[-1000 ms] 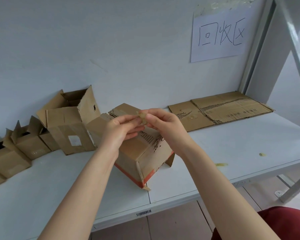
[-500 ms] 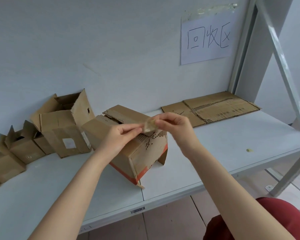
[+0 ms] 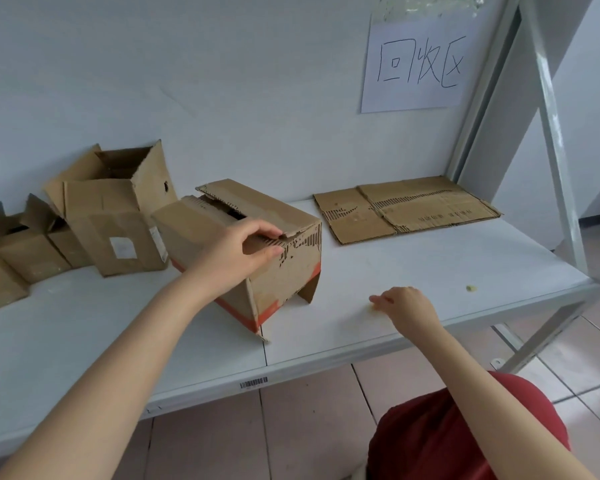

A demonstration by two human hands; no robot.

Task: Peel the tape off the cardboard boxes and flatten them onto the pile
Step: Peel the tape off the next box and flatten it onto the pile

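Where the box lies: the box (image 3: 291, 271) is set mid-shelf, its long axis run from 10 o'clock to 4 o'clock, and its top seam is seen torn open.
Shelf: the white shelf (image 3: 430, 265) is what everything is carried on.
Left grip: the left hand (image 3: 243, 251) is clamped on the ragged top edge at the box's 4 o'clock end, thumb above and fingers on the end face.
Right grip: the right hand (image 3: 407, 304) is lowered to the shelf at 4 o'clock of the box, well apart from it. Its fingers are loosely curled at a tape scrap (image 3: 373, 308). Whether the scrap is pinched or only touched cannot be told.
Pile: the flattened cardboard (image 3: 413, 209) is laid at 2 o'clock from the left grip, against the wall and apart from the box.
Deciding relation: the pile is set off the box's long axis, so a turn toward 2 o'clock is judged to be needed once the box is collapsed.
Nearer hand: the box is held by the left alone. The right is judged nearer the pile's side.
Waiting boxes: open-flapped boxes (image 3: 118, 216) are stood at 9 o'clock.
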